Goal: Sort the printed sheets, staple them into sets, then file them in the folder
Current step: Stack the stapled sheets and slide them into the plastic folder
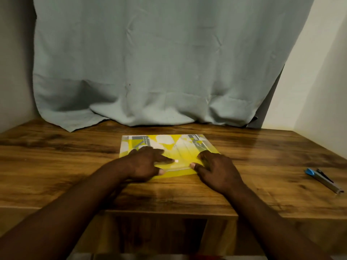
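A yellow translucent plastic folder (180, 147) lies flat in the middle of the wooden table (75, 166), with printed sheets showing through it. My left hand (144, 162) rests on its near left part, index finger stretched out and pressing on the folder's flap. My right hand (216, 169) lies on the near right corner, fingers spread flat, thumb touching the flap's edge. A stapler (323, 180) with a blue tip lies far right on the table, away from both hands.
A grey-green cloth (159, 72) hangs behind the table and drapes onto its back edge. Walls close in on the left and right. The table's front edge has a recess below my forearms.
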